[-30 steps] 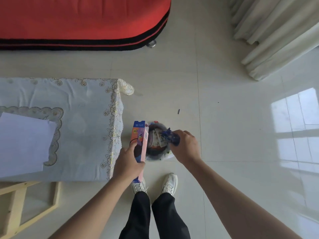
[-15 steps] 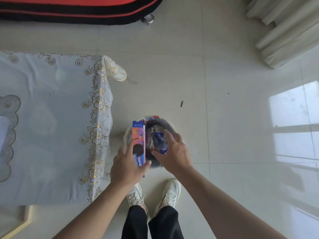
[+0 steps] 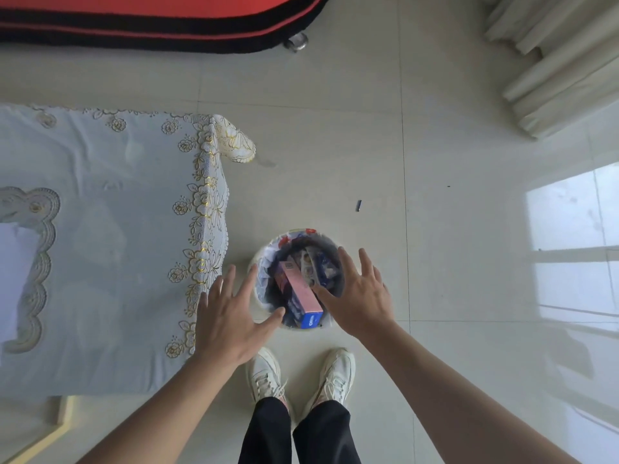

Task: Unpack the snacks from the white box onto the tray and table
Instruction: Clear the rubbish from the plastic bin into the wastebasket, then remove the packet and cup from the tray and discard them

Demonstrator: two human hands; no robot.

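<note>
A round white bin (image 3: 259,262) with a bag liner stands on the floor in front of my feet. Inside it a pink and blue snack box (image 3: 299,294) leans on its side, with a dark blue snack wrapper (image 3: 321,267) beside it. My left hand (image 3: 231,313) hovers open over the bin's left rim, fingers spread, holding nothing. Over the bin's right rim my right hand (image 3: 356,293) is also open and empty, its thumb near the pink box.
A low table (image 3: 100,249) with a white, gold-flowered cloth stands to the left; a white sheet (image 3: 13,262) lies at its left edge. A red sofa (image 3: 150,18) is at the back, curtains (image 3: 552,61) at the right. My shoes (image 3: 301,373) are below the bin.
Both hands let go: the pink box left my left hand and the blue wrapper my right, and both now lie in the bin. The hands have opened and spread apart.
</note>
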